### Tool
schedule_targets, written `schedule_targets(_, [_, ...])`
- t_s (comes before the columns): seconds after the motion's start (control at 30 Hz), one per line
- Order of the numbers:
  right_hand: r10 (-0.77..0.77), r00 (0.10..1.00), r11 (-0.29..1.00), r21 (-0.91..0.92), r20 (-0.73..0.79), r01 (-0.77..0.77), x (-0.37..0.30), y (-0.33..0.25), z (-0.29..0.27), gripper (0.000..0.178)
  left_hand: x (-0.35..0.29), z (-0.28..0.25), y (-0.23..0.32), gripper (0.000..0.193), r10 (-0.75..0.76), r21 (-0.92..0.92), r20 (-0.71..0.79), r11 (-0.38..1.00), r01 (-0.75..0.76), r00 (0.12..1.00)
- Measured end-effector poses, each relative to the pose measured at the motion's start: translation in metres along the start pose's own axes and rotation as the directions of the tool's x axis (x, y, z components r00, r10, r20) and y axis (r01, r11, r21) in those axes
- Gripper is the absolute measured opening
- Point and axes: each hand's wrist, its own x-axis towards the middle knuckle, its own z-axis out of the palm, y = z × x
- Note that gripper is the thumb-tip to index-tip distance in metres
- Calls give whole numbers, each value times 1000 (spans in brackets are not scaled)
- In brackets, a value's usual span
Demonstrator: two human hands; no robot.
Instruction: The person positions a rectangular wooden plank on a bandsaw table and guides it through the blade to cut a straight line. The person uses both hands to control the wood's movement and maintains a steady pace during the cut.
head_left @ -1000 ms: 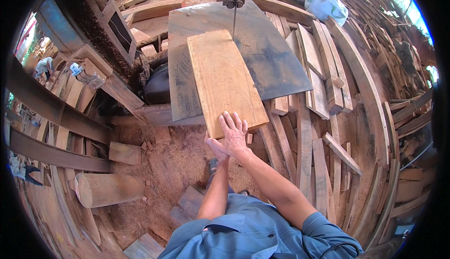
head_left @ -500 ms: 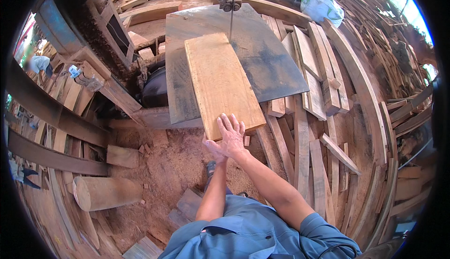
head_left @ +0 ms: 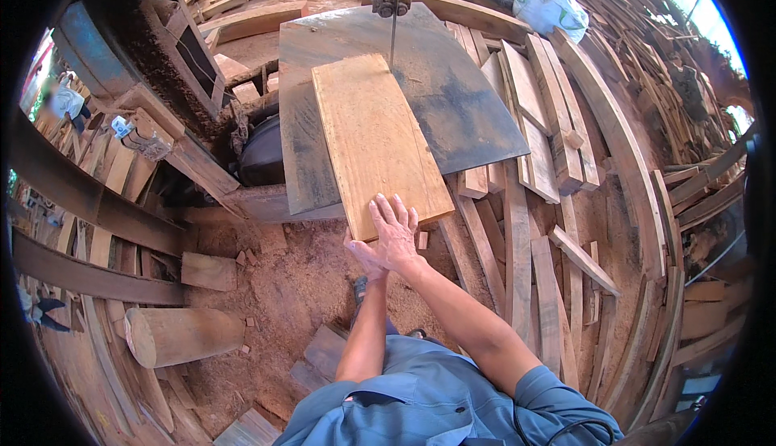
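A thick, pale wooden board [head_left: 380, 135] lies on the dark metal table [head_left: 469, 115] of a band saw, its near end jutting past the table's front edge. My right hand [head_left: 395, 234] rests on top of that end, fingers stretched out and slightly apart. Below and left of it, my left hand [head_left: 365, 257] holds the board's near left corner; the fingers under the board are hidden. The thin saw blade [head_left: 394, 46] runs vertically down to the table, close to the board's far right corner. Above it hangs the blade guide [head_left: 390, 3].
Long timber beams [head_left: 558, 123] are stacked to the right of the table. A blue and rusty saw frame [head_left: 97, 50] stands at the left, with a log [head_left: 184, 336] on the sawdust-covered floor. A white sack [head_left: 546, 6] sits at the back. Another person [head_left: 67, 100] is far left.
The whole view has shifted slightly left. Both hands and the board keep about the same place on the saw table. The distant person at left has changed posture.
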Motion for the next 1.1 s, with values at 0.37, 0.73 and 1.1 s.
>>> schedule_targets(0.37, [-8, 1000, 1000, -16, -11, 7, 1, 0, 2, 111, 8, -6, -36, 66, -37, -143, 3, 989, 37, 999])
schedule_targets(0.73, [2, 1000, 1000, -23, 11, -2, 1, 1, 1, 110, 5, 4, -8, 59, -136, -370, 17, 920, 133, 991])
schedule_targets(1.1, [-42, 997, 999, -22, -68, 40, 1, 6, 7, 109, 5, 6, -7, 58, -101, -357, 12, 929, 98, 995])
